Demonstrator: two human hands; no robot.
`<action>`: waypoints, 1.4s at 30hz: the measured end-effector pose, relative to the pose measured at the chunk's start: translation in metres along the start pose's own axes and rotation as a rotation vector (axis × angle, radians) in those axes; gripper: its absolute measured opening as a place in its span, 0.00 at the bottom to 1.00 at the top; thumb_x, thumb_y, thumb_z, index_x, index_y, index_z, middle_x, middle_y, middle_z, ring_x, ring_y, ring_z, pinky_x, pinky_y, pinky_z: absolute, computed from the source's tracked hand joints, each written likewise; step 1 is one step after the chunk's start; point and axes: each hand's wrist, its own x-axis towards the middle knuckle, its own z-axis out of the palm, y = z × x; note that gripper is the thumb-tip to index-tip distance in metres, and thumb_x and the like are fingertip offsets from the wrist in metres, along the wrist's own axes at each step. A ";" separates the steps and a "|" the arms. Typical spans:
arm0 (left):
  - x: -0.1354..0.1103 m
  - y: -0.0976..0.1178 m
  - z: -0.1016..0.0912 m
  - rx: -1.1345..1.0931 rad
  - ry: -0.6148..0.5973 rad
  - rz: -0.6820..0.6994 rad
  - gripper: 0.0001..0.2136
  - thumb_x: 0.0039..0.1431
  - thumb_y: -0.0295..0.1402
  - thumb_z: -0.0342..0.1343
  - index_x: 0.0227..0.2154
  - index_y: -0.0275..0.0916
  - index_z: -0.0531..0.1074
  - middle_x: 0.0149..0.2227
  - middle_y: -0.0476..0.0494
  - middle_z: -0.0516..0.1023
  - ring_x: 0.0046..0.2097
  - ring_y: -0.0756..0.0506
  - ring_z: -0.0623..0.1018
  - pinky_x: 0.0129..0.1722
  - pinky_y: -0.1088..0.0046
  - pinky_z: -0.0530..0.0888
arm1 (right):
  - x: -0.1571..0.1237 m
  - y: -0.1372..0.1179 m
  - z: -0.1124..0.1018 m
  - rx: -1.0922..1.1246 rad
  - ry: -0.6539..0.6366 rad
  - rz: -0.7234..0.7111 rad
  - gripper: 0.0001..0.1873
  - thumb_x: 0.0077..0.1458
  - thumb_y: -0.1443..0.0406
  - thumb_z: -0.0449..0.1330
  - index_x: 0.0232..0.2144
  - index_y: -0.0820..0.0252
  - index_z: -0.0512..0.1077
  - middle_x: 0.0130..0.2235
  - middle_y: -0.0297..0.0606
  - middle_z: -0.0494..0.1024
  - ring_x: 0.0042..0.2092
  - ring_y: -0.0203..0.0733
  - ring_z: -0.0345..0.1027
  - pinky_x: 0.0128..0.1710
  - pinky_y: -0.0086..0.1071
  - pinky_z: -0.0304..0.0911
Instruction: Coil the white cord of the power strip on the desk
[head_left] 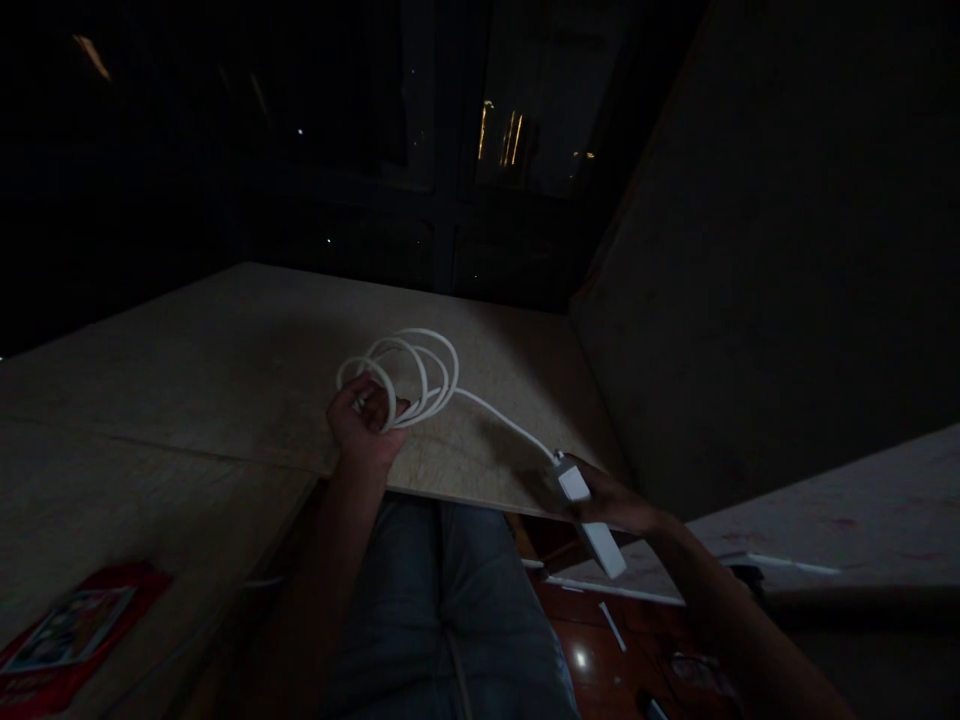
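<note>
The broad, pale, mottled hard tabletop (247, 330) dominates; blue-grey denim-clad legs (442, 610) are at its near edge. Above the tabletop, a white, round, plastic-looking cable (457, 366) is partly gathered: several loose loops sit in the left hand's (365, 415) curled fingers, while one stretch appears uncoiled. At the tabletop's near-right edge, the right hand (611, 502) grasps the attached slim white rectangular block (604, 550).

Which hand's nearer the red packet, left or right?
Left. The left hand is beyond the red packet and to its right, holding the coiled cord; the right hand is much farther right, holding the white bar.
</note>
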 end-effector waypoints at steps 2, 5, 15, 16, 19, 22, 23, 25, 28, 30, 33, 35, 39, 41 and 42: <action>-0.001 -0.005 0.000 -0.027 0.034 -0.002 0.15 0.52 0.25 0.50 0.16 0.40 0.51 0.11 0.59 0.47 0.10 0.56 0.50 0.12 0.79 0.54 | 0.001 -0.005 0.014 0.130 -0.014 0.015 0.32 0.40 0.63 0.72 0.48 0.55 0.68 0.41 0.34 0.76 0.41 0.43 0.70 0.40 0.35 0.64; -0.010 -0.017 0.003 -0.036 0.017 -0.024 0.14 0.50 0.25 0.51 0.16 0.40 0.52 0.11 0.59 0.48 0.10 0.56 0.50 0.13 0.79 0.55 | 0.008 -0.013 0.039 0.339 0.040 0.037 0.28 0.37 0.62 0.74 0.42 0.56 0.69 0.38 0.34 0.77 0.39 0.43 0.71 0.40 0.36 0.64; -0.049 -0.043 0.012 0.169 -0.255 -0.401 0.14 0.53 0.28 0.53 0.17 0.40 0.55 0.12 0.61 0.43 0.11 0.56 0.47 0.12 0.81 0.55 | 0.052 -0.022 0.094 0.568 0.488 -0.043 0.25 0.38 0.58 0.72 0.39 0.56 0.69 0.33 0.31 0.74 0.35 0.42 0.68 0.38 0.34 0.63; -0.051 -0.040 0.013 0.218 -0.294 -0.441 0.15 0.53 0.28 0.54 0.16 0.40 0.55 0.12 0.61 0.43 0.12 0.56 0.45 0.11 0.81 0.55 | 0.052 -0.022 0.092 0.531 0.478 -0.081 0.25 0.38 0.58 0.71 0.40 0.55 0.69 0.35 0.32 0.76 0.37 0.43 0.69 0.40 0.36 0.63; -0.057 -0.025 0.015 0.385 -0.443 -0.505 0.18 0.52 0.29 0.57 0.15 0.40 0.54 0.12 0.61 0.41 0.13 0.57 0.43 0.11 0.81 0.56 | 0.046 -0.021 0.076 0.318 0.476 -0.156 0.23 0.39 0.59 0.69 0.39 0.55 0.69 0.36 0.34 0.76 0.40 0.45 0.69 0.42 0.37 0.64; -0.059 -0.001 0.016 0.543 -0.576 -0.506 0.19 0.51 0.30 0.60 0.14 0.40 0.54 0.12 0.62 0.40 0.13 0.58 0.43 0.12 0.82 0.57 | 0.028 -0.022 0.048 0.053 0.453 -0.150 0.24 0.39 0.61 0.68 0.41 0.55 0.68 0.33 0.32 0.74 0.36 0.43 0.68 0.37 0.35 0.64; -0.060 0.008 0.016 0.588 -0.603 -0.501 0.19 0.51 0.30 0.60 0.15 0.39 0.55 0.12 0.62 0.40 0.13 0.58 0.43 0.12 0.82 0.57 | 0.021 -0.024 0.038 -0.032 0.444 -0.151 0.25 0.39 0.62 0.67 0.43 0.55 0.68 0.33 0.32 0.73 0.35 0.42 0.68 0.36 0.35 0.64; -0.060 0.026 0.018 0.696 -0.623 -0.505 0.17 0.50 0.33 0.62 0.16 0.39 0.58 0.12 0.62 0.42 0.13 0.58 0.44 0.12 0.82 0.55 | 0.007 -0.031 0.020 -0.226 0.445 -0.195 0.25 0.41 0.64 0.65 0.45 0.55 0.68 0.35 0.34 0.74 0.36 0.43 0.68 0.36 0.35 0.64; -0.063 0.047 0.027 0.986 -0.589 -0.489 0.12 0.46 0.35 0.64 0.21 0.39 0.66 0.12 0.61 0.48 0.13 0.57 0.47 0.13 0.81 0.52 | -0.004 -0.044 0.000 -0.612 0.485 -0.352 0.22 0.46 0.68 0.63 0.46 0.54 0.69 0.45 0.41 0.74 0.46 0.48 0.69 0.45 0.41 0.64; -0.068 0.052 0.039 1.258 -0.576 -0.443 0.09 0.45 0.34 0.65 0.26 0.39 0.70 0.13 0.59 0.58 0.15 0.55 0.55 0.14 0.81 0.54 | -0.003 -0.049 -0.008 -0.867 0.523 -0.452 0.19 0.50 0.68 0.62 0.47 0.53 0.70 0.53 0.45 0.72 0.55 0.54 0.65 0.52 0.47 0.59; -0.075 0.047 0.056 1.562 -0.594 -0.327 0.07 0.42 0.29 0.65 0.26 0.38 0.72 0.20 0.54 0.71 0.22 0.50 0.70 0.19 0.79 0.61 | 0.009 -0.047 -0.010 -1.126 0.562 -0.547 0.17 0.55 0.68 0.62 0.47 0.52 0.70 0.62 0.48 0.64 0.64 0.60 0.54 0.57 0.55 0.53; -0.078 0.038 0.061 1.570 -0.575 -0.206 0.06 0.41 0.24 0.63 0.22 0.39 0.72 0.21 0.53 0.73 0.24 0.49 0.72 0.21 0.78 0.63 | 0.019 -0.042 -0.008 -1.201 0.552 -0.592 0.17 0.57 0.70 0.60 0.48 0.51 0.71 0.66 0.47 0.60 0.67 0.61 0.49 0.59 0.58 0.50; -0.071 0.020 0.056 1.536 -0.711 0.019 0.11 0.35 0.17 0.62 0.17 0.41 0.72 0.19 0.51 0.72 0.21 0.48 0.71 0.20 0.77 0.60 | 0.034 -0.043 -0.002 -1.157 0.495 -0.666 0.16 0.62 0.70 0.55 0.49 0.47 0.72 0.67 0.41 0.60 0.69 0.57 0.47 0.64 0.60 0.43; -0.065 0.015 0.054 1.602 -0.929 -0.017 0.11 0.35 0.16 0.62 0.18 0.41 0.75 0.20 0.50 0.75 0.21 0.48 0.72 0.20 0.77 0.61 | 0.039 -0.053 -0.001 -1.062 0.434 -0.655 0.15 0.64 0.66 0.55 0.50 0.45 0.73 0.66 0.38 0.62 0.69 0.55 0.48 0.67 0.60 0.38; -0.062 0.012 0.053 1.626 -1.033 -0.062 0.10 0.36 0.17 0.63 0.19 0.40 0.77 0.21 0.49 0.76 0.22 0.47 0.73 0.21 0.77 0.62 | 0.042 -0.060 0.000 -1.001 0.400 -0.636 0.15 0.63 0.64 0.57 0.51 0.45 0.72 0.66 0.37 0.63 0.69 0.55 0.48 0.68 0.60 0.37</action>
